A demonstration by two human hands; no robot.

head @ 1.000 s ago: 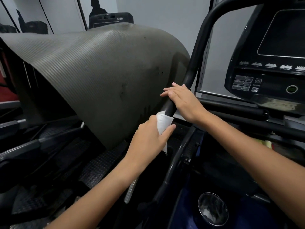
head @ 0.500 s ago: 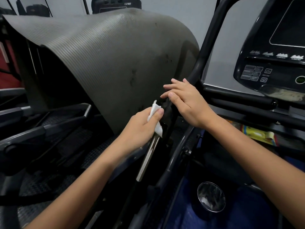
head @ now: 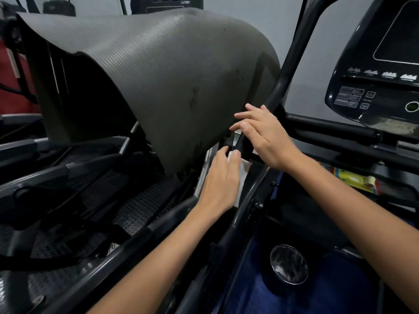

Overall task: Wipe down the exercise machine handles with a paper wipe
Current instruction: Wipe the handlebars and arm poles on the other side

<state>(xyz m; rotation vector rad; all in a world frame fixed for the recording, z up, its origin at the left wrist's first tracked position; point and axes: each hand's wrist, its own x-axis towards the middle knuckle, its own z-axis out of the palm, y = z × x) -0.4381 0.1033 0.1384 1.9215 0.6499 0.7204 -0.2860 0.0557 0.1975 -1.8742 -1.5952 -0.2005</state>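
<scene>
A black curved handle bar of the exercise machine runs from the top right down to the middle of the view. My left hand is closed around a white paper wipe and presses it against the lower part of the bar, beside a chrome section. Most of the wipe is hidden behind the hand. My right hand rests on the bar just above, fingers spread over it, touching the edge of the mat.
A large grey ribbed mat is draped over the machine at left, right against the bar. The console with buttons stands at the right. A round metal cup holder sits low right. Black pedals and frame lie at left.
My left hand has slid the wipe along the bar and now grips it lower and more closed. The right hand has stayed on the bar above it. The view has shifted slightly left.
</scene>
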